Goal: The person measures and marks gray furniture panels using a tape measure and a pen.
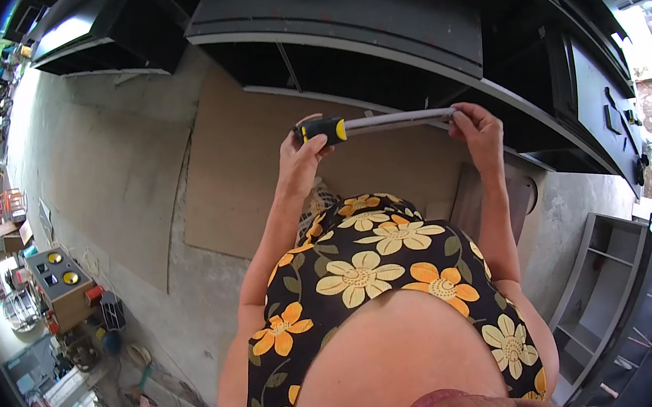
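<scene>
My left hand (306, 151) is closed around a black and yellow tape measure (324, 131). From its case a length of pale blade (400, 118) runs out to the right, stretched nearly level. The far end of that blade is pinched between the thumb and fingers of my right hand (478, 125). Both arms reach forward in front of my body. Just beyond the tape lies the lower edge of a large dark cabinet (348, 38), and the blade overlaps its open underside in this view.
Flat brown sheets (220, 175) cover part of the concrete floor (217, 302). Another dark cabinet (110, 35) stands at the upper left. A grey shelf unit (601, 286) is at the right. On the left are a wooden speaker box (64, 279) and assorted clutter.
</scene>
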The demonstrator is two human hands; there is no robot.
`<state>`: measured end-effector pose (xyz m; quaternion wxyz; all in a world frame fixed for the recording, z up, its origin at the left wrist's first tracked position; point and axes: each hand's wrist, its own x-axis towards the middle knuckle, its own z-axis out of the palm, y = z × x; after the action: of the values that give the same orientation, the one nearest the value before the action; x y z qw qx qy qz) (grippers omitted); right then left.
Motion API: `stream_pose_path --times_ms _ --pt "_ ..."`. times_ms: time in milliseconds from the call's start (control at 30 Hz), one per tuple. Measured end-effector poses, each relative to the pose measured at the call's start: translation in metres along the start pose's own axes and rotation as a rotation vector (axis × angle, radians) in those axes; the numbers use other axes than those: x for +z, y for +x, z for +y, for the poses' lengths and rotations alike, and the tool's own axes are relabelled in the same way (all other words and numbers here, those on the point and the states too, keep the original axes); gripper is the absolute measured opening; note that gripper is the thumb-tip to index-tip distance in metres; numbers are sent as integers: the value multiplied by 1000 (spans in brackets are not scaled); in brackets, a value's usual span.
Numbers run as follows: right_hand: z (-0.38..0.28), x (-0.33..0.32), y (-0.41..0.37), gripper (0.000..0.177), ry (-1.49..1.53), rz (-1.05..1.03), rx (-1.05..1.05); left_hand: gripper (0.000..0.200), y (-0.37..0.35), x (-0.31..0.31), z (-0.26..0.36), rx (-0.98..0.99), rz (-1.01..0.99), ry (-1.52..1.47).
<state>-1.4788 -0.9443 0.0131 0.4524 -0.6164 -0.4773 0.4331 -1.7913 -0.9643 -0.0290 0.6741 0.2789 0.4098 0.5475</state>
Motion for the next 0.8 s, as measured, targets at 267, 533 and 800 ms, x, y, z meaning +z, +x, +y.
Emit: stream_pose_path --times_ms 267,533,800 --pt "-25 84 7 12 103 -162 26 49 28 -49 45 -53 -133 11" --pt "-68 175 25 13 10 -515 -32 56 44 -41 49 -118 -120 11" --pt "-72 198 83 13 4 -649 -11 58 73 -47 62 -20 72 140"
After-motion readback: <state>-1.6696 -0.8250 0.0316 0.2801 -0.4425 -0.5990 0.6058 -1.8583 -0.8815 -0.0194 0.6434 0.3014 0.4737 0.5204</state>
